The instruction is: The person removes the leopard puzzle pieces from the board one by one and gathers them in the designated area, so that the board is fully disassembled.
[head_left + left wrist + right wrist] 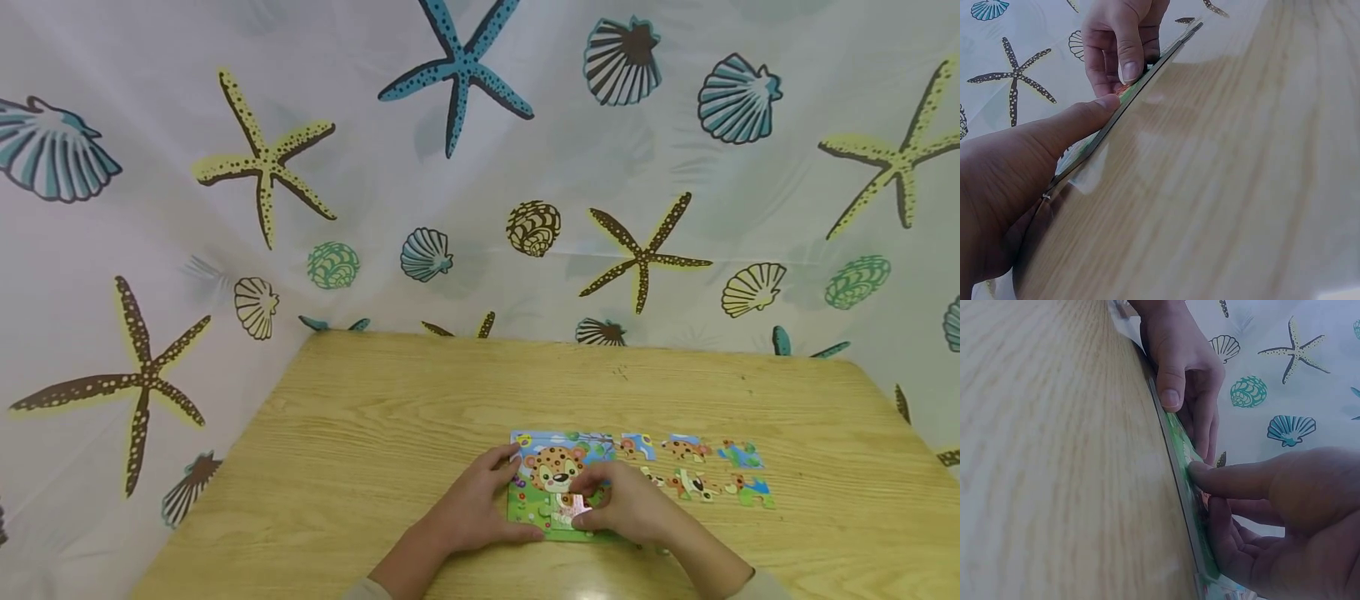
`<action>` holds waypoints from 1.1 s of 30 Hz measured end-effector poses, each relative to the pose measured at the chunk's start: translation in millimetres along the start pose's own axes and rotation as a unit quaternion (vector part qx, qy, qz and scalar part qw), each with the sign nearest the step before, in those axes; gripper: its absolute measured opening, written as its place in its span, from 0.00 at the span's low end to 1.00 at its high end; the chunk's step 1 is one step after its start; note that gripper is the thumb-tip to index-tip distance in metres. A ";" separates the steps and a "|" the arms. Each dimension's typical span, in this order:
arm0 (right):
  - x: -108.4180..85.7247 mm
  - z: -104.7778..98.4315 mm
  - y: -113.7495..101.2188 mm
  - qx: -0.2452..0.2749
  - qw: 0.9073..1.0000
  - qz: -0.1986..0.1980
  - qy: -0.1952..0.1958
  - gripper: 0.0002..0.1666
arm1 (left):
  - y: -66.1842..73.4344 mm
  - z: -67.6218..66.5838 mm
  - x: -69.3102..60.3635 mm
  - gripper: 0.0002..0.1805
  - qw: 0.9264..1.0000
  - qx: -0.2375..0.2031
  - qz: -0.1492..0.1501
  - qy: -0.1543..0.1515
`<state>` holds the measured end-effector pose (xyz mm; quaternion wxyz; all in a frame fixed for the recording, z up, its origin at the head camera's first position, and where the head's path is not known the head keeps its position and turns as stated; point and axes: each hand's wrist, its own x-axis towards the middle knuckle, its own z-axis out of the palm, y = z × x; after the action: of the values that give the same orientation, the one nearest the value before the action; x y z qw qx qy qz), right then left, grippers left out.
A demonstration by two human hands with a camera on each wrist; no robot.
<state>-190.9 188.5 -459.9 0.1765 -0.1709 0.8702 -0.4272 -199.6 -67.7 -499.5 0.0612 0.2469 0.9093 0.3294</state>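
A jigsaw puzzle board (528, 510) with a cartoon leopard on blue and green lies on the wooden table. My left hand (474, 506) holds it by the left side, the thumb along its near edge and the fingers at its far left. Over the lower right of the picture, my right hand (633, 502) pinches a small puzzle piece (567, 502) between thumb and fingers, against the board. That hand covers part of the picture. From the right wrist view, the thumb and fingertips of the right hand (1291, 519) meet low at the board's surface (1175, 434).
Loose puzzle pieces lie in two rows right of the board, among them a blue-green piece (741, 454) and a spotted one (684, 448). Other pieces show partly below the right wrist. A curtain (480, 183) printed with starfish and shells surrounds the table (360, 417).
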 end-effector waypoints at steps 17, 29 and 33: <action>-5.0 -12.5 15.1 0.146 0.989 -0.016 -0.032 0.15 | 2.5 -0.8 -0.7 0.61 1.000 -0.003 0.001 -0.003; -37.5 -53.3 36.2 0.156 0.987 0.022 -0.040 0.21 | 1.1 0.0 -1.0 0.60 1.000 -0.003 0.004 0.000; -51.0 -62.4 50.3 0.189 0.981 0.039 -0.031 0.24 | -0.9 0.5 -0.2 0.61 1.000 -0.005 0.006 0.001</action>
<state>-181.7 283.0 -456.4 0.2489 -0.1133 0.7737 -0.5714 -199.6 -68.1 -500.4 0.0593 0.2520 0.9062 0.3342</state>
